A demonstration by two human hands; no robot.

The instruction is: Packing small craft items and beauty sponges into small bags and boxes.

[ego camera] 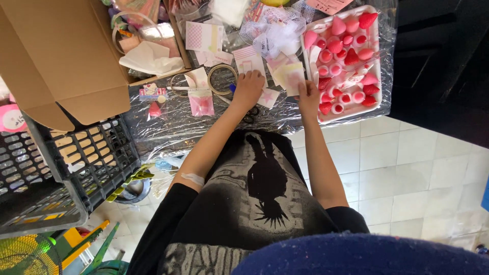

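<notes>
My left hand (248,87) rests with curled fingers on the foil-covered table (168,125), on small pink and white paper cards (249,61); I cannot tell whether it grips one. My right hand (308,95) pinches a pale yellow-pink paper card (291,76) at its lower edge, next to a white tray (308,38) full of several red and pink strawberry-shaped pieces (351,56). A pink packet (201,104) and a tape ring (222,79) lie just left of my left hand.
An open cardboard box (61,56) with tissue and trinkets stands at the left. A black plastic crate (76,163) sits below it. White netting (277,30) lies behind the cards. Pale floor tiles (407,168) show at the right.
</notes>
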